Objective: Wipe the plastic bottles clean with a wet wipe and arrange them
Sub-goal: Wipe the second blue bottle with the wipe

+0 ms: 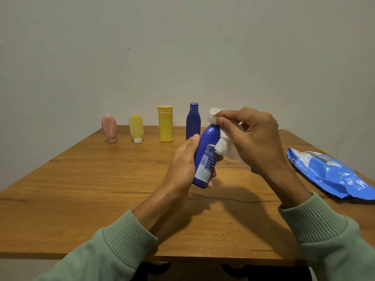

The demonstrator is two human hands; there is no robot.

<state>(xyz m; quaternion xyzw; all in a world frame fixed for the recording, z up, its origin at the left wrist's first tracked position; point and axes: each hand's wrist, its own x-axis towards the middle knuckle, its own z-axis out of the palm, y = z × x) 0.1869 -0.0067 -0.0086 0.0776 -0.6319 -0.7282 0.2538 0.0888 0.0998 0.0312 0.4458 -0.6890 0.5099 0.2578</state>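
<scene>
Left hand [183, 159] closed around lower half of blue bottle [206, 157], thumb up the near side, fingertips showing past the far edge. Bottle held clear of table, tilted, top leaning toward 1 o'clock. Right hand [251, 136] pinched shut on white wet wipe [221, 138], pressing it over bottle's cap and shoulder; wipe bunched above the cap, loose tail hanging down bottle's right side. Green ribbed sleeves [125, 238] on both forearms.

Held bottle: glossy deep blue, white-and-blue printed label on lower body (text too small to read).

At 12 o'clock from the hands, along far table edge, row of four standing bottles, spaced apart: pink tube [109, 128] cap-down at the 10 o'clock end, then pale yellow tube [136, 127] on white cap, then yellow flip-top bottle [166, 123], then dark blue bottle [193, 120], partly behind the held one.

At 3 o'clock, blue wipes pack [328, 173] lying flat, crinkled, near right table edge.

Wooden table [101, 189], warm brown, visible grain, dark cracks. Plain pale wall [182, 47] behind, few small specks.
</scene>
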